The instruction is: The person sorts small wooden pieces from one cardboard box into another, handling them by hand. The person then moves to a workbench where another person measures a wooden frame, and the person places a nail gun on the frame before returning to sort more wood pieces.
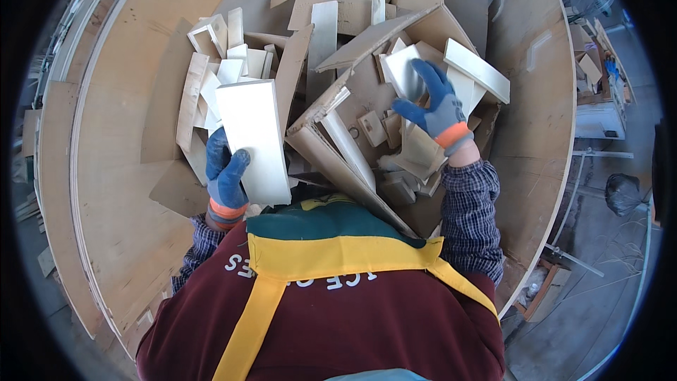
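Plywood-walled bin (532,120) around the worker; inside it, a near cardboard box (361,90) heaped with offcuts, and a fuller left-hand box (291,77) beside it. A long white board (252,134) stands steeply in front of the left box, grasped along its edge by the gloved left hand (227,169). Right hand (438,102) spread, gripping nothing, over the near box by a white block (400,74); contact unclear. I judge this piece-by-piece handling; taking that block would call for closing the right fingers while the left keeps its board steady. Smallest: a stubby offcut (371,129) lower down.
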A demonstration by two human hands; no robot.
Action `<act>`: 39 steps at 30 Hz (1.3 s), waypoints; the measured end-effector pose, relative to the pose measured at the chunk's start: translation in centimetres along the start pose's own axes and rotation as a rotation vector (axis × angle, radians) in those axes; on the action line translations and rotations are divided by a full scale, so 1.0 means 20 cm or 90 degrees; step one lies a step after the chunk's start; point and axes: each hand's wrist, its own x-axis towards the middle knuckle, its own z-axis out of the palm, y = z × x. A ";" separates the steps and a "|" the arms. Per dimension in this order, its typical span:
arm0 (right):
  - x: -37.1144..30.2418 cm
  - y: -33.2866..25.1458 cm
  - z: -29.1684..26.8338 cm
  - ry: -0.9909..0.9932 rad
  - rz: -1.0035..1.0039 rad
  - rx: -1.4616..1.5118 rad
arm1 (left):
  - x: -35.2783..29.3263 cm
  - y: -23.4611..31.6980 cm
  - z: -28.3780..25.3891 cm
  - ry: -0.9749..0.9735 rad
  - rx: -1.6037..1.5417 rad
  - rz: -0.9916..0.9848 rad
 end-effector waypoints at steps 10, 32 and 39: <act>0.03 -0.22 0.32 -0.444 -0.021 -0.194 | -0.08 0.03 0.04 0.054 0.067 0.018; -0.05 -0.02 0.00 -0.024 0.118 0.581 | -0.04 0.00 0.05 0.010 0.020 0.042; -0.04 0.59 -0.30 0.279 0.273 -0.211 | -0.06 0.04 0.11 0.027 0.040 0.053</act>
